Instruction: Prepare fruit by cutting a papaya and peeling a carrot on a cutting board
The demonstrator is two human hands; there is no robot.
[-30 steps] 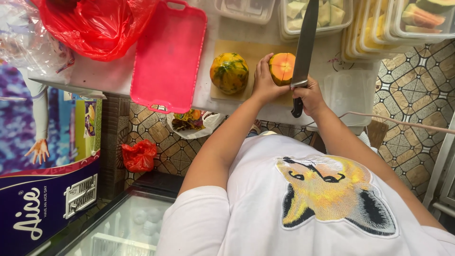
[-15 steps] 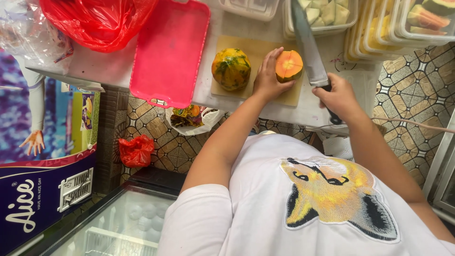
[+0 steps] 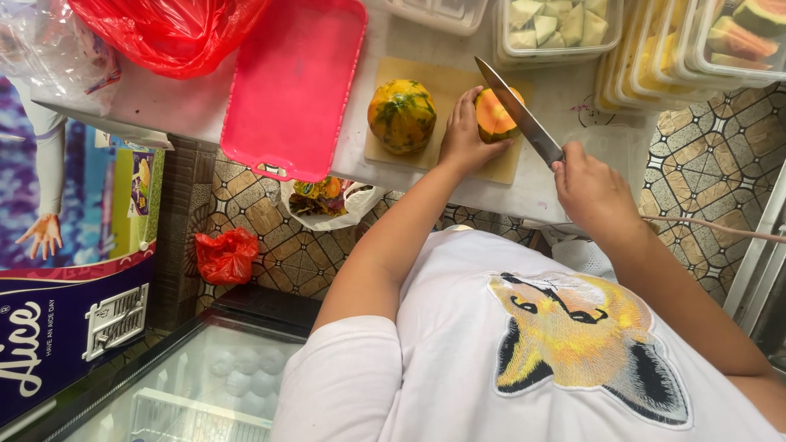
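Papaya half (image 3: pixel 496 115) clamped by left hand (image 3: pixel 463 137), frame centre; knife (image 3: pixel 519 114) gripped by right hand (image 3: pixel 591 190). Risk: blade slip toward fingertips; fruit roll on cutting board (image 3: pixel 442 80).

Bright, even daylight-type lighting, diffuse; no single hard source visible. Shadows soft and short: a faint one under the left hand (image 3: pixel 463 135) on the wooden cutting board (image 3: pixel 442 82), darker shade below the counter edge over the tiled floor (image 3: pixel 270 245). Knife blade (image 3: pixel 517 110) reflects light along its flat, mild glare. Red plastic bag (image 3: pixel 172 33) shows small specular highlights; freezer lid glass (image 3: pixel 188 385) has a milky reflection. White shirt (image 3: pixel 458 360) close to clipping but print detail holds. Wide-angle lens: straight lines bow near the frame edges, notably the right-side frame. Centre focus decent; slight softness on the near shirt and far-left box (image 3: pixel 65 270). No obvious motion blur.
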